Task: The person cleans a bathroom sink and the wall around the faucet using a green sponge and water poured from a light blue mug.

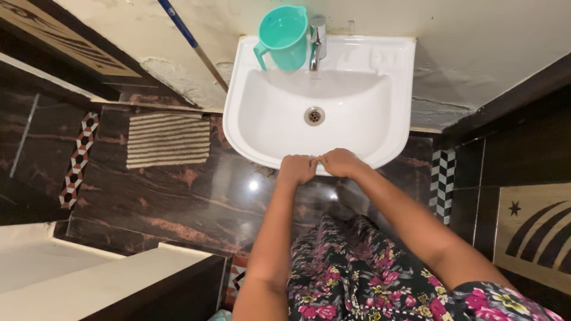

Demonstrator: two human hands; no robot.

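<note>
Head view: both hands (318, 165) meet over the sink (392, 89) front rim.

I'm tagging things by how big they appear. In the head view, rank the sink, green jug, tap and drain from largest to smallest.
1. White sink
2. Green jug
3. Chrome tap
4. Drain
Both hands rest together at the sink's front rim.

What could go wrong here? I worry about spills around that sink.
The teal jug sits on the sink ledge right beside the tap; a careless reach for the tap might knock it off. Both hands, left hand and right hand, rest together on the front rim, so drips could land on the glossy floor and make it slippery.
</note>
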